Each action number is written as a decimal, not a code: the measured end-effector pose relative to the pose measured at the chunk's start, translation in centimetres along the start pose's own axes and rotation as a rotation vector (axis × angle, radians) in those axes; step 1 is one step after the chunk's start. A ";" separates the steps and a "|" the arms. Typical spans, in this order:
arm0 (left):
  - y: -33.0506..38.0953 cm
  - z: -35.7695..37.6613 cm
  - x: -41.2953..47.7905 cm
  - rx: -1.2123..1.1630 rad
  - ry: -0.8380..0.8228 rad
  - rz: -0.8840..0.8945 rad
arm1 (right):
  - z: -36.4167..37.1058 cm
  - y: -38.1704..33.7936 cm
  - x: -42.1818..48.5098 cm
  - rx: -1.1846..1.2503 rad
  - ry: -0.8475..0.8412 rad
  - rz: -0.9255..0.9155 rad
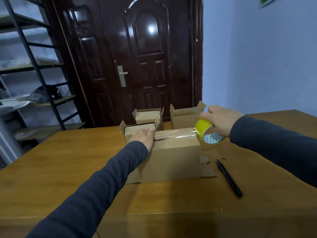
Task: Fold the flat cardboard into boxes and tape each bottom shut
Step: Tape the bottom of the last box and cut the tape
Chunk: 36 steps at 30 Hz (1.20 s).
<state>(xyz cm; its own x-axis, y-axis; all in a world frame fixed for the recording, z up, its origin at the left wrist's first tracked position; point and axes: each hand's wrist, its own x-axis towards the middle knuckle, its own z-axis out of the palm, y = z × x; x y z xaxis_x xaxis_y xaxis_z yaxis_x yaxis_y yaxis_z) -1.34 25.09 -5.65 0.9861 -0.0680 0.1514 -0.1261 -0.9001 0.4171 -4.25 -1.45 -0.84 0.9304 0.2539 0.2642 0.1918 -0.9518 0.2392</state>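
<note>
A folded cardboard box (173,160) stands on the wooden table (72,162), its closed flaps facing up. My left hand (143,137) presses flat on the left end of its top, fingers straight, over the start of a clear tape strip (175,134). The strip runs right across the top seam to a yellow tape roll (206,130), which my right hand (219,120) grips just past the box's right top edge. The box's lower flaps splay out on the table at right.
Three open-topped boxes stand behind: one (137,130) touching the current box at left, one (148,115) further back, one (186,117) at right. A black utility knife (229,177) lies on the table to the right. A dark door and metal shelving stand beyond the table.
</note>
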 end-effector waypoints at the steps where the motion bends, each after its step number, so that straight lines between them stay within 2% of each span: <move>1: 0.1 -0.1 -0.1 0.017 -0.013 0.007 | 0.1 0.0 0.0 -0.007 -0.005 0.002; 14: 0.5 -0.5 0.4 0.213 -0.188 0.024 | 2.0 -0.7 -0.6 0.020 -0.047 0.013; 19: 2.0 -1.1 1.6 0.381 -0.255 -0.070 | 2.2 -1.1 -0.9 0.030 -0.043 -0.001; 21: 3.1 -0.8 2.5 0.363 -0.171 -0.022 | 2.3 -1.1 -1.0 0.035 -0.036 0.000; 24: 6.0 0.7 1.6 0.183 -0.080 0.124 | 2.4 -1.0 -1.1 0.031 -0.015 -0.001; 27: 8.2 3.0 0.8 0.216 -0.161 0.244 | 2.6 -1.1 -1.0 0.011 -0.006 -0.017; 30: 8.1 3.9 1.7 0.290 -0.248 0.207 | 3.0 -0.8 -0.8 0.021 0.003 -0.027; 36: 7.7 3.9 1.9 0.304 -0.262 0.216 | 5.9 -1.0 -1.3 -0.014 -0.065 -0.117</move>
<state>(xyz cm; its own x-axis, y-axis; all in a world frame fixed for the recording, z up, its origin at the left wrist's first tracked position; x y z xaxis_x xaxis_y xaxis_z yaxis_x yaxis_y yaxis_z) -0.05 16.32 -5.67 0.9398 -0.3392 -0.0419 -0.3329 -0.9361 0.1134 -3.84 -1.83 -6.98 0.9203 0.3506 0.1733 0.2958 -0.9139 0.2781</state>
